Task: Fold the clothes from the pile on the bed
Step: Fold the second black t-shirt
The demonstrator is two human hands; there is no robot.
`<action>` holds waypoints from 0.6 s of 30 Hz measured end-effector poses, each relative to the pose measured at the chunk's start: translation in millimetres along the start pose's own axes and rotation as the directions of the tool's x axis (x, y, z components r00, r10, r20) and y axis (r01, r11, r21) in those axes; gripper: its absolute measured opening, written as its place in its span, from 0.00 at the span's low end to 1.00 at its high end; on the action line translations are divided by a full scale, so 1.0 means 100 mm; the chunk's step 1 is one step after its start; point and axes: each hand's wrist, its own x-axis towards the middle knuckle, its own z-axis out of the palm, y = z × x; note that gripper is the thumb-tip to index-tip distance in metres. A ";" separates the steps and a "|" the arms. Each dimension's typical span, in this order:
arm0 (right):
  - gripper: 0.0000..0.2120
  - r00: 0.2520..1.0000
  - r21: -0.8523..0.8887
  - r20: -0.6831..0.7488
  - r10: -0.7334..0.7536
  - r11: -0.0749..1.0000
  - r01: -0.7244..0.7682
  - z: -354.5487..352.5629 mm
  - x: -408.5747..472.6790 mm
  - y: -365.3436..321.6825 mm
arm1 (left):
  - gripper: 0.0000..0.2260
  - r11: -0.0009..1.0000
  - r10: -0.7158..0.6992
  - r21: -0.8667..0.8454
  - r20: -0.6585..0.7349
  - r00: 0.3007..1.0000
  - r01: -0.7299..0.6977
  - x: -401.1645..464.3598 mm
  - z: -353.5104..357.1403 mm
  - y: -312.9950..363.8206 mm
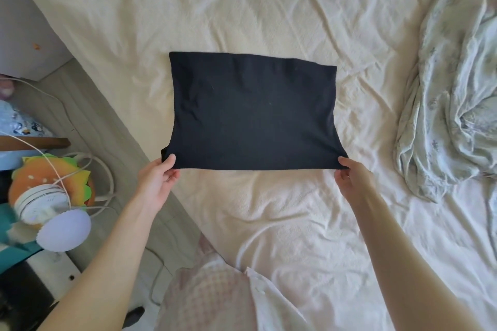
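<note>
A black garment (252, 113), folded into a broad rectangle, lies at the centre of the frame on the cream bed sheet (269, 8). Its far edge rests flat on the bed, while the near edge is drawn taut between the person's two hands. The left hand (158, 180) pinches the near left corner, thumb on top of the cloth and fingers curled beneath it. The right hand (349, 174) pinches the near right corner in the same way, thumb over the edge. The hands are well apart, one at each end of that stretched near edge, with both bare forearms reaching in from the bottom of the frame.

The sheet is rumpled, with creases running across it. On the right side of the frame a crumpled pale blanket with a faint floral print (451, 94) is bunched on the bed, apart from the black garment. At the bottom centre, a pink checked fabric (204, 301) and a white cloth (271, 301) lie close to the person.

Along the left edge, off the bed, a burger-shaped plush toy (48, 172) sits among white cables (105, 177), with a round white device (40, 204) and a pale lilac scalloped disc (64, 228) just below it.
</note>
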 end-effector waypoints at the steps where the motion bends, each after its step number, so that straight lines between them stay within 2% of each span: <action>1: 0.05 1.000 -0.040 -0.007 -0.020 0.999 0.020 -0.02 -0.01 0.03 | 0.02 1.000 -0.007 0.014 0.002 1.000 0.007 -0.04 -0.03 -0.03; 2: 0.03 0.998 -0.112 -0.017 -0.059 0.992 0.057 -0.03 -0.03 0.06 | 0.02 1.000 -0.010 0.029 0.002 1.000 0.010 -0.07 -0.04 -0.06; 3: 0.06 0.991 -0.230 -0.033 -0.126 0.966 0.115 -0.03 -0.06 0.11 | 0.03 0.999 -0.002 0.046 -0.003 1.000 0.002 -0.11 -0.03 -0.09; 5: 0.12 0.928 -0.487 -0.042 -0.371 0.818 0.306 0.00 -0.14 0.22 | 0.03 0.995 0.059 0.079 -0.024 0.998 -0.057 -0.16 0.05 -0.12; 7: 0.10 0.741 -0.576 0.126 -0.660 0.559 0.596 0.06 -0.30 0.31 | 0.06 0.982 0.162 0.105 -0.069 0.984 -0.154 -0.24 0.17 -0.11; 8: 0.10 0.638 -0.568 0.263 -0.724 0.418 0.709 0.11 -0.35 0.37 | 0.08 0.970 0.217 0.130 -0.097 0.971 -0.204 -0.29 0.24 -0.10; 9: 0.11 0.566 -0.542 0.409 -0.716 0.308 0.782 0.16 -0.38 0.44 | 0.08 0.952 0.276 0.170 -0.119 0.954 -0.255 -0.35 0.31 -0.09; 10: 0.12 0.538 -0.522 0.538 -0.649 0.245 0.817 0.21 -0.40 0.51 | 0.07 0.927 0.336 0.217 -0.127 0.933 -0.304 -0.41 0.39 -0.08; 11: 0.14 0.560 -0.523 0.626 -0.543 0.239 0.818 0.25 -0.40 0.57 | 0.06 0.896 0.394 0.270 -0.120 0.911 -0.353 -0.48 0.47 -0.08; 13: 0.18 0.674 -0.560 0.665 -0.320 0.383 0.734 0.32 -0.39 0.61 | 0.04 0.812 0.515 0.354 -0.059 0.855 -0.465 -0.62 0.67 -0.04; 15: 0.20 0.764 -0.524 0.605 -0.224 0.610 0.594 0.30 -0.40 0.57 | 0.04 0.693 0.627 0.417 0.055 0.777 -0.588 -0.74 0.94 0.00; 17: 0.22 0.827 -0.334 0.530 -0.188 0.850 0.408 0.23 -0.36 0.43 | 0.05 0.565 0.692 0.445 0.204 0.693 -0.695 -0.86 1.29 -0.01; 18: 0.23 0.835 -0.210 0.522 -0.173 0.923 0.323 0.16 -0.33 0.35 | 0.05 0.498 0.702 0.452 0.291 0.651 -0.740 -0.91 1.47 -0.04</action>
